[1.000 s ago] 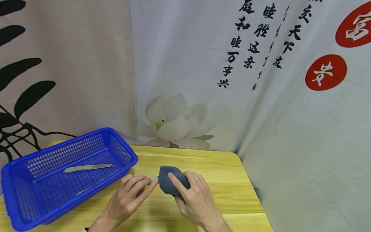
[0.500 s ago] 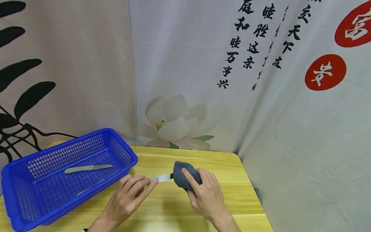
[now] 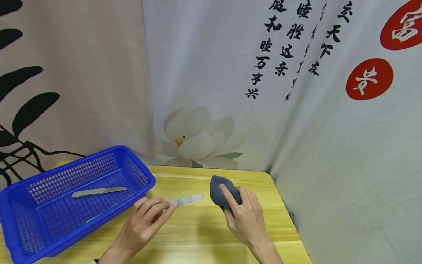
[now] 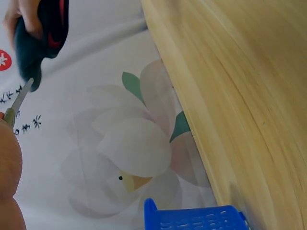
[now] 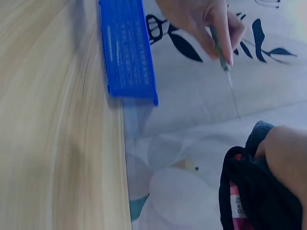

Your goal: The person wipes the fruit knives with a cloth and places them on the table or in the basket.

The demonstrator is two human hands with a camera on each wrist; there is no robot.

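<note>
In the head view my left hand pinches a small knife by its pale green handle, its blade pointing right. Over the table at right, my right hand grips a bunched grey-blue cloth, index finger laid along its top. A short gap separates blade tip and cloth in that view. From the right wrist, the cloth shows a black side with a pink patch and a white label. The left wrist view catches the blade overlapping the cloth's lower end. Much of the knife handle is hidden by fingers.
A blue plastic basket stands at left on the wooden table. Inside it lies another knife with a pale green handle. A printed curtain hangs behind the table and along its right side.
The right hand has moved right and slightly up with the cloth, off the blade, which was covered a second ago and now shows whole. The left hand has stayed nearly still.
</note>
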